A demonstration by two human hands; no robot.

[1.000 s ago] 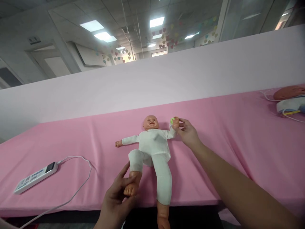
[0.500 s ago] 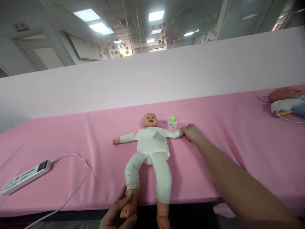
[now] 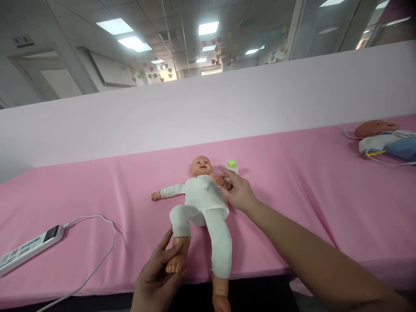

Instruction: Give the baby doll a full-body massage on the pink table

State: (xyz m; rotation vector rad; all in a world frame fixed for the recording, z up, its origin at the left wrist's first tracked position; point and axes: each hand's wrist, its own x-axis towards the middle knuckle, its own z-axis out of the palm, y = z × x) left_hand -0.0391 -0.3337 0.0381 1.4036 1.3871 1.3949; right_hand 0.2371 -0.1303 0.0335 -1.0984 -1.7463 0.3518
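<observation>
A baby doll (image 3: 206, 193) in a white top and white trousers lies on its back on the pink sheet. My left hand (image 3: 159, 271) is closed round the doll's foot at the picture's left, and that leg is bent at the knee. At the doll's other side, my right hand (image 3: 236, 190) has its fingers on the doll's hand and forearm, which is folded in over the chest. Just behind my right fingers stands a small bottle with a green cap (image 3: 232, 164), its lower part hidden.
The pink sheet (image 3: 279, 173) covers a long table against a low white wall. A white handheld device (image 3: 30, 249) with a cable lies at the left. On the far right lies a second doll (image 3: 386, 141) with thin tubes. Glass rises above the wall.
My right hand has moved left and brought the doll's arm in over its chest. My left hand has pushed the foot up, bending the knee more. The view has shifted slightly.
</observation>
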